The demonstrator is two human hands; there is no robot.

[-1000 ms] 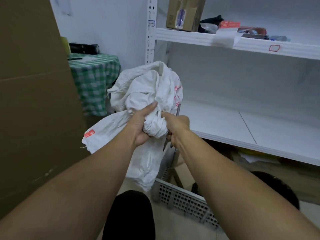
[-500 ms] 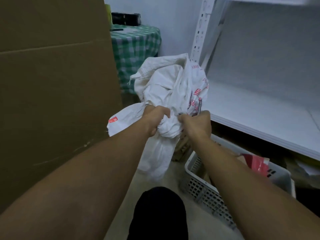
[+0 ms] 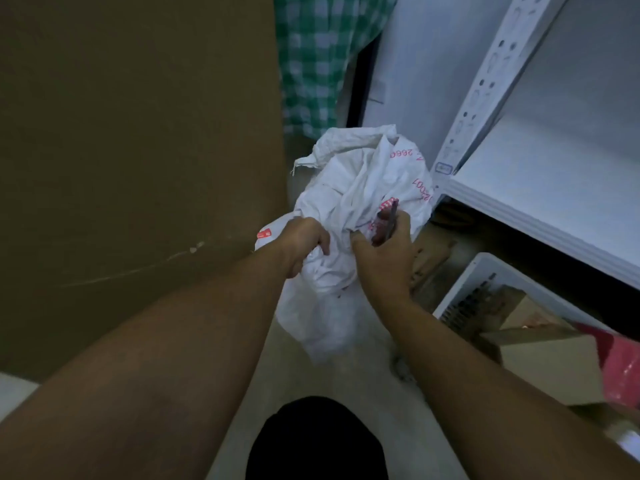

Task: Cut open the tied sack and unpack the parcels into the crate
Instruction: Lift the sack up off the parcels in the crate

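White sack (image 3: pixel 360 174) bunched tight by the left hand (image 3: pixel 304 242), right hand (image 3: pixel 384 261) clutching a blade (image 3: pixel 389 220): likely mid-cut, next slice needs taut cloth.

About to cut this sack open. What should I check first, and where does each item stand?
1. Left hand grip on the sack: ok, the fingers are curled round the bunched neck.
2. Cutter in the right hand: ok, it is held with the tip up against the sack.
3. Left fingers out of the cutter's path: ok, that hand sits to the left, apart from the tip.
4. Tie located: cannot tell, it is hidden in the folds between the hands.
5. Crate close by: ok, it is on the floor to the right.
6. Room in the crate: cannot tell, since it already holds a box and a red parcel.
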